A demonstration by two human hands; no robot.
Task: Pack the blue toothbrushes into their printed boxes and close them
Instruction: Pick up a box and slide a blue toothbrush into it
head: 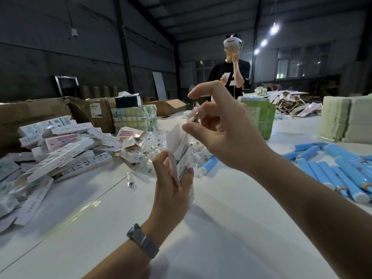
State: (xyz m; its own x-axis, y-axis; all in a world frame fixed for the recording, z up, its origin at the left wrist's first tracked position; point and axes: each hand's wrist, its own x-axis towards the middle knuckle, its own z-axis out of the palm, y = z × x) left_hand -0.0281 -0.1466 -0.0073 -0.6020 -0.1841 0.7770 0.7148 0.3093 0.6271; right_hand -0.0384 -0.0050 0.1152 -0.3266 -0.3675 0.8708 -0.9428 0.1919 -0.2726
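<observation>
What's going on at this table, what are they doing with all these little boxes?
A person is packing toothbrushes. The left hand holds a printed box upright with its top flap open, and the right hand pinches a small clear packet just above it. Blue toothbrushes lie on the white table to the right; a heap of boxes sits to the left.

No legible text on boxes (60, 158)

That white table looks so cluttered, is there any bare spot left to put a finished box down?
Yes. The white table is bare in front, between the pile of printed boxes on the left and the blue toothbrushes on the right. Behind the hands, clear packets crowd the middle. Another bare strip lies beyond the toothbrushes, before the pale stacks.
</observation>
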